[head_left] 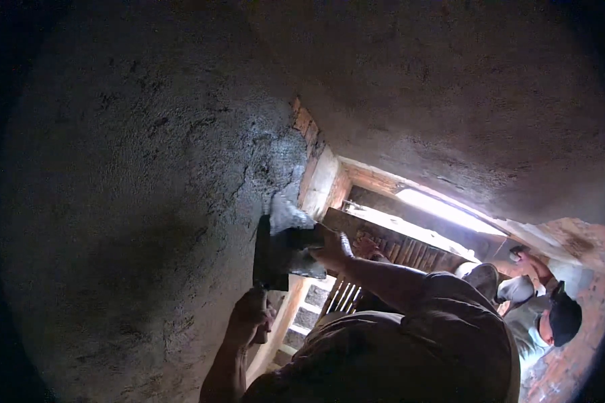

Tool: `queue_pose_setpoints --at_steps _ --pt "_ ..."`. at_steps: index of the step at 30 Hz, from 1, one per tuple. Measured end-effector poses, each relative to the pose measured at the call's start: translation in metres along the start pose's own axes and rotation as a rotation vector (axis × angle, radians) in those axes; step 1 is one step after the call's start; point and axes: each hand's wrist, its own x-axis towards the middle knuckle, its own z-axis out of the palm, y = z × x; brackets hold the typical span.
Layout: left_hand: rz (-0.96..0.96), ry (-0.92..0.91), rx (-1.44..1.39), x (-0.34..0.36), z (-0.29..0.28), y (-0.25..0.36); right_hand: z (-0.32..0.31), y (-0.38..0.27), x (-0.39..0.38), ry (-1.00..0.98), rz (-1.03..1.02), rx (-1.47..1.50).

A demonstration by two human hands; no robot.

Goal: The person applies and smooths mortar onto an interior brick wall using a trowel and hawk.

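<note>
My left hand is closed round the handle of a dark, flat-bladed trowel, whose blade points up along the plastered wall. Close beside it, my right hand grips a dark plastering trowel; its outline is partly lost in shadow. Grey wet mortar shows at the upper edge of the tools, near the wall's corner. The two tools overlap in the picture, and I cannot tell whether they touch. Fresh, rough plaster glistens just above them.
Bare brick edges the corner above an opening with a bright strip of light. Slatted bamboo or wooden poles lie below. At right, a co-worker in a dark cap reaches a hand toward the brick wall.
</note>
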Motion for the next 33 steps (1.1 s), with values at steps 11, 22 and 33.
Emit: queue_pose_setpoints --at_steps 11,22,33 --pt "0.956 0.231 1.311 0.061 0.047 0.019 -0.014 0.050 0.007 -0.197 0.616 1.500" --pt "0.813 0.453 1.247 0.011 -0.006 -0.034 -0.020 0.051 0.032 -0.448 0.314 1.672" --pt "0.211 0.232 0.611 -0.073 -0.040 -0.160 -0.054 0.067 0.162 0.053 0.241 1.537"
